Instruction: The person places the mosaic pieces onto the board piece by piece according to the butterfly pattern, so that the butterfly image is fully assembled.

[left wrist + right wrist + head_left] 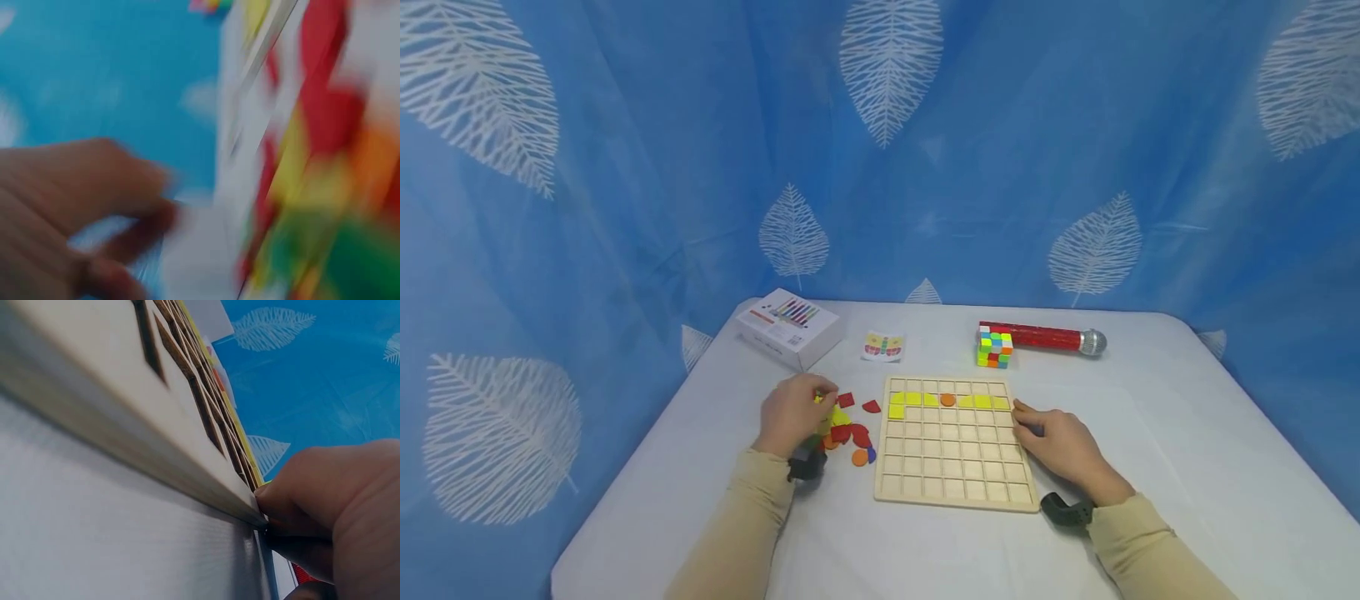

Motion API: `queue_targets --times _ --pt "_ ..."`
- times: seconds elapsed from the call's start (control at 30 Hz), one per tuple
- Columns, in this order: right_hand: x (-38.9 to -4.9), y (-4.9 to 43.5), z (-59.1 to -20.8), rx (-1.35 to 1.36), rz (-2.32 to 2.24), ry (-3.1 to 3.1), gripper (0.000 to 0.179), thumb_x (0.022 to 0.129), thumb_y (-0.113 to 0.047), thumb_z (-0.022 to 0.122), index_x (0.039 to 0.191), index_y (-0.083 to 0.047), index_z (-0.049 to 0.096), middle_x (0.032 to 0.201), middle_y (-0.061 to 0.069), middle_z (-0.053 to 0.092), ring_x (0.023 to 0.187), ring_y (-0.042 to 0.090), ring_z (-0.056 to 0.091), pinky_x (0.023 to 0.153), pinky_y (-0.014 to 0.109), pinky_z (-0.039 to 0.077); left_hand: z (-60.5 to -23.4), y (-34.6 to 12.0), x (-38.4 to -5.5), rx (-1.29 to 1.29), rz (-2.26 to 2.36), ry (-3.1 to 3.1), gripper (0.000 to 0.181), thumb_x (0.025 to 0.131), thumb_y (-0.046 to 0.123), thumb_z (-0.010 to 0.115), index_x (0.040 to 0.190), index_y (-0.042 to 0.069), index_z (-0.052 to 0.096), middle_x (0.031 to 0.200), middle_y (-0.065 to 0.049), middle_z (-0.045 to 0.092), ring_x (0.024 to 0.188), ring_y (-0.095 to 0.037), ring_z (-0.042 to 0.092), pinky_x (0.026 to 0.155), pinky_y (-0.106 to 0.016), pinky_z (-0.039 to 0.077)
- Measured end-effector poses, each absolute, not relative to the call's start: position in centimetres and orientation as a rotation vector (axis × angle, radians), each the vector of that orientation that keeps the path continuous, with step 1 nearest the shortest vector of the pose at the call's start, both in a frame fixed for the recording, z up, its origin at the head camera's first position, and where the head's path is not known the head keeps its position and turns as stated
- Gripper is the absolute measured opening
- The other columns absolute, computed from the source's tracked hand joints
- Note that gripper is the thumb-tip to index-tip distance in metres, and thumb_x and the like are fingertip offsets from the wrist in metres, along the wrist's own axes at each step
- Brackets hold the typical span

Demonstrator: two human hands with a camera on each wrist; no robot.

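Over a loose pile of coloured flat shapes, my left hand (793, 414) has its fingers bent down, with no piece visible between them. In the blurred left wrist view, red, yellow and green pieces (359, 262) lie beside the hand. A wooden grid board (958, 475) lies flat in front of me. Yellow tiles (913, 398) and an orange disc (947, 400) fill its second row, with a yellow square (896, 412) below the left end. My right hand (1066, 446) pinches the board's right edge; the right wrist view shows the thumb (281, 494) at that edge.
Behind the pile stand a white box (790, 329) and a small picture card (883, 347) with a butterfly-like pattern. A puzzle cube (994, 348) and a red microphone (1045, 337) lie beyond the board. A blue leaf-patterned curtain (985, 200) surrounds the white table (1187, 433).
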State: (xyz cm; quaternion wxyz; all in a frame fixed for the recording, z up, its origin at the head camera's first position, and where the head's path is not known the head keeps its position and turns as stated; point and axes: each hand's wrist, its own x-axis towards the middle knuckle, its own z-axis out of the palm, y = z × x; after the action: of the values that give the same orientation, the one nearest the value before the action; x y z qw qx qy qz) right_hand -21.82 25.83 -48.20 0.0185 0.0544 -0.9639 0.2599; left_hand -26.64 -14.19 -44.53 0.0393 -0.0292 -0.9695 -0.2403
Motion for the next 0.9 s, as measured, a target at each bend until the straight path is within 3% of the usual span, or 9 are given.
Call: queue_targets --times 0.1,0.23,0.4,0.63,0.9 --pt "-21.8 26.0 -48.0 0.177 0.811 -2.987 0.042 0.099 -0.027 0.064 0.134 -0.004 0.067 0.147 0.010 0.058 0.134 0.046 0.053 0.104 0.063 0.045 -43.9 -18.0 -26.7 0.048 -0.759 -3.094 0.023 0.093 0.029 0.077 0.111 0.015 0.077 0.102 -0.003 0.073 0.091 -0.024 0.061 0.083 -0.044 0.053" --pt "-21.9 25.9 -48.0 0.168 0.828 -2.990 0.043 0.100 -0.027 0.064 0.135 -0.003 0.066 0.147 0.011 0.057 0.136 0.046 0.051 0.104 0.064 0.044 -44.1 -20.6 -27.1 0.053 -0.797 -3.249 0.028 0.088 0.035 0.081 0.107 0.015 0.076 0.097 -0.002 0.070 0.092 -0.025 0.059 0.082 -0.044 0.052" --pt "-21.9 25.7 -48.2 0.160 0.828 -2.997 0.043 0.100 -0.027 0.063 0.135 -0.003 0.066 0.147 0.011 0.057 0.136 0.047 0.050 0.104 0.064 0.044 -44.6 -20.9 -27.2 -0.017 -0.868 -3.306 0.027 0.087 0.035 0.081 0.104 0.016 0.075 0.099 -0.001 0.070 0.095 -0.025 0.059 0.084 -0.045 0.052" --pt "-21.9 25.8 -48.2 0.162 0.832 -2.993 0.043 0.100 -0.027 0.063 0.136 -0.002 0.065 0.148 0.011 0.056 0.137 0.047 0.050 0.105 0.064 0.044 -44.6 -20.5 -27.5 0.083 -0.987 -3.244 0.027 0.087 0.032 0.081 0.104 0.014 0.070 0.095 -0.003 0.068 0.092 -0.025 0.061 0.083 -0.043 0.053" --pt "-21.8 25.7 -48.3 0.165 0.844 -2.995 0.043 0.100 -0.028 0.064 0.135 -0.003 0.066 0.148 0.011 0.057 0.136 0.045 0.051 0.105 0.064 0.044 -44.5 -20.3 -27.6 0.088 -1.028 -3.142 0.021 0.092 0.034 0.078 0.102 0.016 0.073 0.096 -0.003 0.068 0.092 -0.025 0.059 0.081 -0.040 0.050"
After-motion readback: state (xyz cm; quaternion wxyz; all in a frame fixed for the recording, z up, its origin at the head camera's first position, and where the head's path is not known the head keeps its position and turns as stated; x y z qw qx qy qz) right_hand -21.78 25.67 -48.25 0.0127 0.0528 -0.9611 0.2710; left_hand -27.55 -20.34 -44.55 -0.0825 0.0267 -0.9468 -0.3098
